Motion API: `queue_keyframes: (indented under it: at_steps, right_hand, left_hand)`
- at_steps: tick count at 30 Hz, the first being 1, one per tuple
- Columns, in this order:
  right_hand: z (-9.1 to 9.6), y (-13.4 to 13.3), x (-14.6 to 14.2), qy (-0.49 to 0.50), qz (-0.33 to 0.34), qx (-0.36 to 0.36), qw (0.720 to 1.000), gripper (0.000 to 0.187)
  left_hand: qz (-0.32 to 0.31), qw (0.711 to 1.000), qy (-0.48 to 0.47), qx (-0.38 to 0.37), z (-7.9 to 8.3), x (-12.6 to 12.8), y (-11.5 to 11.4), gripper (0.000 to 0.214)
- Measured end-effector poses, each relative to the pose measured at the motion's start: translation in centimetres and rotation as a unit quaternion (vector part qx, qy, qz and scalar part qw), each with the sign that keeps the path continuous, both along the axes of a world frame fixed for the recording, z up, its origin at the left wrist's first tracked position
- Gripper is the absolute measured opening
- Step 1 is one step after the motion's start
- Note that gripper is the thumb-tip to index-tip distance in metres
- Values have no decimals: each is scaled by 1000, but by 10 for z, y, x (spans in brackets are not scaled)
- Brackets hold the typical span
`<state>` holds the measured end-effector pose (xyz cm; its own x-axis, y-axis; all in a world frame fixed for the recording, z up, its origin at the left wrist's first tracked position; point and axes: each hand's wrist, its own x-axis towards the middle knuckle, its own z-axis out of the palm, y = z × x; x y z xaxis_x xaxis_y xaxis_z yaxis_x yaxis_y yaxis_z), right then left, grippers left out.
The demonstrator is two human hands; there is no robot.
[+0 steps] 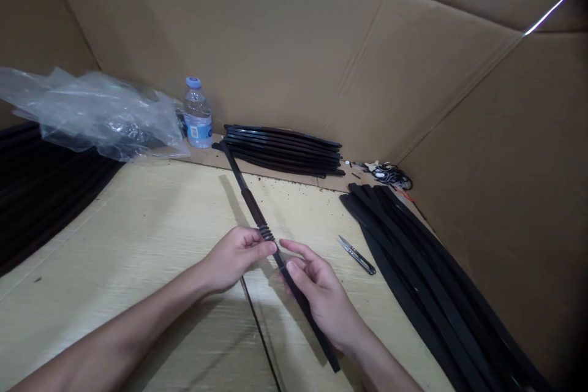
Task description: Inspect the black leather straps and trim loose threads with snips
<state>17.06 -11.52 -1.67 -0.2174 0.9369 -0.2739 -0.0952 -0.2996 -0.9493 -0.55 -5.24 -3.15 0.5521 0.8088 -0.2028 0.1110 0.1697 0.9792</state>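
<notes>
A long black strip [307, 309] slants across the middle of the table, with a thicker sleeve-like part [252, 205] and a ribbed, coil-like section [266, 232] along it. Just below the ribs, my left hand [239, 257] pinches the strip between thumb and fingers. My right hand [316, 294] is closed round it a little lower, its index finger stretched toward the left thumb. The fingers behind the strip are partly hidden. To the right of my right hand lies a pair of thread snips [357, 255], touched by neither hand.
A stack of black strips [280, 150] lies at the back, beside a water bottle [197, 113]. Clear plastic bags [105, 113] rest over dark strips [41, 190] at left. More black strips [413, 269] fill the right side, near small scraps [390, 176]. Cardboard walls [275, 43] enclose the table.
</notes>
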Motion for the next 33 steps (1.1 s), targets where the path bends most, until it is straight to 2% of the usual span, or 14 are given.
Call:
queue_keyframes:
  at_steps: [4,8,10,16,20,21,25,29,33]
  right_hand:
    - [2,-1,2,-23,1,2,1000,25]
    - [7,-1,0,49,64,-17,997,26]
    - [9,-1,-1,74,75,-26,994,28]
    - [5,-2,-1,67,36,13,997,15]
    - [4,-2,0,10,24,43,999,35]
    - [5,-2,0,0,26,46,999,34]
    - [8,-2,-3,33,60,6,998,26]
    - [6,0,-6,63,37,-9,997,26]
    - [3,0,-5,34,13,19,999,30]
  left_hand:
    - [-18,1000,-21,4,2,-1,-2,40]
    - [-34,999,-14,15,5,0,-3,40]
    - [-38,999,-11,20,6,1,-4,41]
    - [-19,1000,5,19,6,3,-2,40]
    - [-24,999,-34,-21,8,6,-2,35]
    - [-24,999,-34,-25,8,6,-2,36]
    - [-10,1000,9,-12,4,4,-4,41]
    - [16,999,42,12,4,3,-4,48]
    - [-32,999,-10,9,6,2,-3,44]
